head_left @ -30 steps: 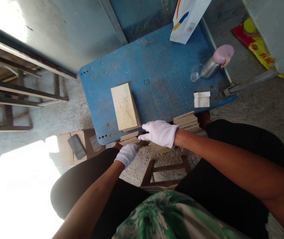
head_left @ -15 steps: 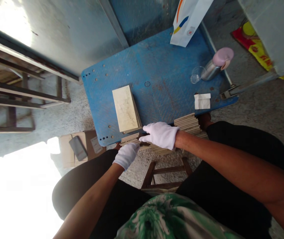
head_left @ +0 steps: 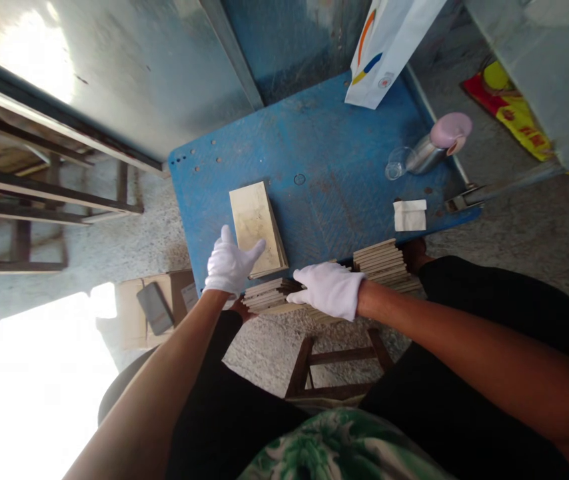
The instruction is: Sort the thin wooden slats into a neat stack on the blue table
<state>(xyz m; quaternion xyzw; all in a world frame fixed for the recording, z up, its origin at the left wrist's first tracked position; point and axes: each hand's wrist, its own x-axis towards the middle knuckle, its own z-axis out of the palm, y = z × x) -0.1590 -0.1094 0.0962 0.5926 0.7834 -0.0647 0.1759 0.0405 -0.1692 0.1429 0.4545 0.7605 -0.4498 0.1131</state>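
Observation:
My left hand [head_left: 229,263], in a white glove, is held with thumb and fingers spread at the left side of a stack of flat cream panels [head_left: 257,223]. Nothing shows in its grasp, and the thumb reaches over the top panel. My right hand [head_left: 327,290], gloved too, lies over a row of thin pale panels standing on edge [head_left: 267,295] below the table's near edge. Its fingertips point left, thumb and fingers parted beside a dark gap in the row. More edge-on panels [head_left: 383,265] extend right of that hand; those under the palm are hidden.
The blue table [head_left: 314,213] carries a white paper bag [head_left: 377,63], a steel bottle with a pink lid [head_left: 427,150], a clear cup [head_left: 395,165] and a folded white tissue [head_left: 410,215]. A wooden stool [head_left: 342,357] stands below; a phone [head_left: 154,308] rests on cardboard at left.
My left hand has left the edge-on row and moved up and left to the cream stack, its fingers spreading. My right hand stays at the row, and the dark gap shows more.

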